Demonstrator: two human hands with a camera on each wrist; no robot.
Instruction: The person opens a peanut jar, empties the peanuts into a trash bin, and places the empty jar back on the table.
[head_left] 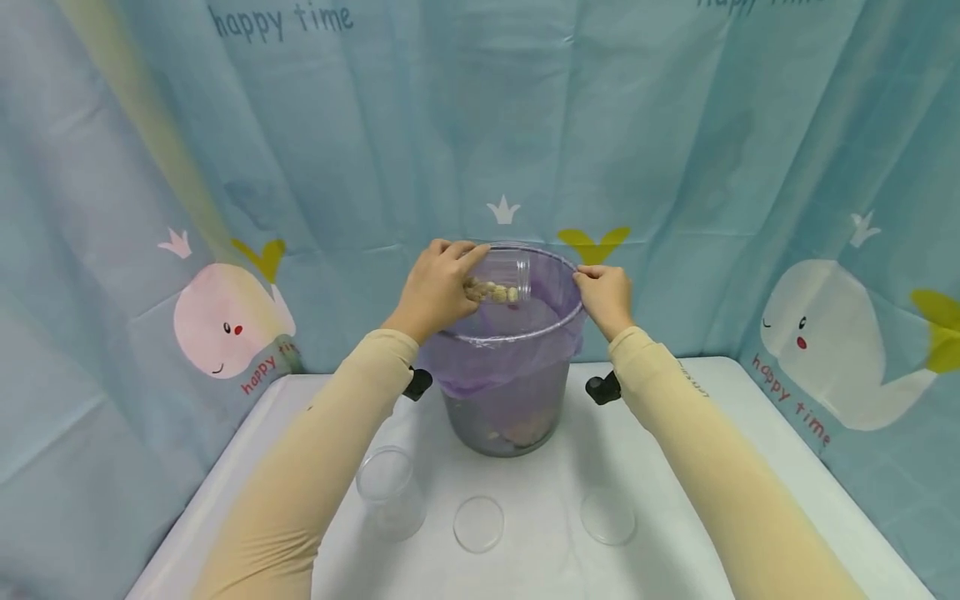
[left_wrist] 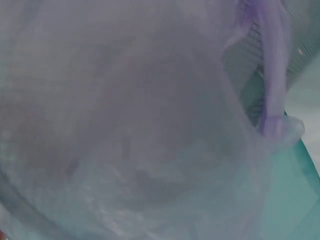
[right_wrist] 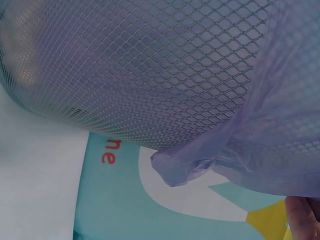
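My left hand (head_left: 441,283) grips a clear jar (head_left: 501,268) lying on its side over the mouth of a mesh wastebasket (head_left: 504,417). Tan and pale yellow pieces (head_left: 491,291) lie along the jar's lower wall, its mouth facing right. A thin purple bag (head_left: 495,367) lines the basket and folds over its rim. On the far right of that rim, my right hand (head_left: 606,296) pinches the edge. Up close, the right wrist view has the metal mesh (right_wrist: 150,65), a bunched bag end (right_wrist: 180,165) and fingertips (right_wrist: 300,215). Blurred bag film (left_wrist: 150,125) fills most of the left wrist view.
On the white table (head_left: 540,550), another clear jar (head_left: 393,500) stands at front left, behind my left forearm's edge. Two clear round lids, one left (head_left: 478,524) and one right (head_left: 608,517), lie before the basket. A blue printed curtain (head_left: 420,150) hangs close behind.
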